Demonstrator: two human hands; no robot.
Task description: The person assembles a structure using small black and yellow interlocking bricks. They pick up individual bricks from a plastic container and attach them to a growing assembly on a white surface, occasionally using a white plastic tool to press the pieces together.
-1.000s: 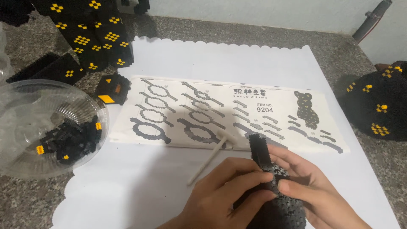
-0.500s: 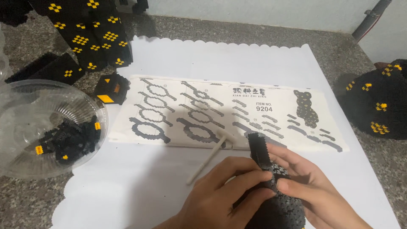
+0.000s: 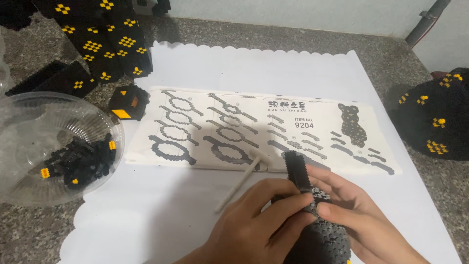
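Block model (image 3: 312, 215), black and studded, sits at the lower edge of the white mat (image 3: 293, 68), held between both hands: left hand (image 3: 254, 225) has its fingers curled shut around the near side, thumb pressed to the studs, while right hand (image 3: 356, 210) closes on the far side with fingertips (image 3: 325, 211) pinching the top, and a narrow black strip (image 3: 297, 168) rises from the model. Just beyond lies a pale stick (image 3: 239, 183), touching the printed instruction sheet (image 3: 220, 127). Clear plastic bowl (image 3: 49, 146) of loose black and yellow bricks stands well to the left, with built black-and-yellow pieces (image 3: 102, 44) behind it and another piece (image 3: 435, 117) at far right.
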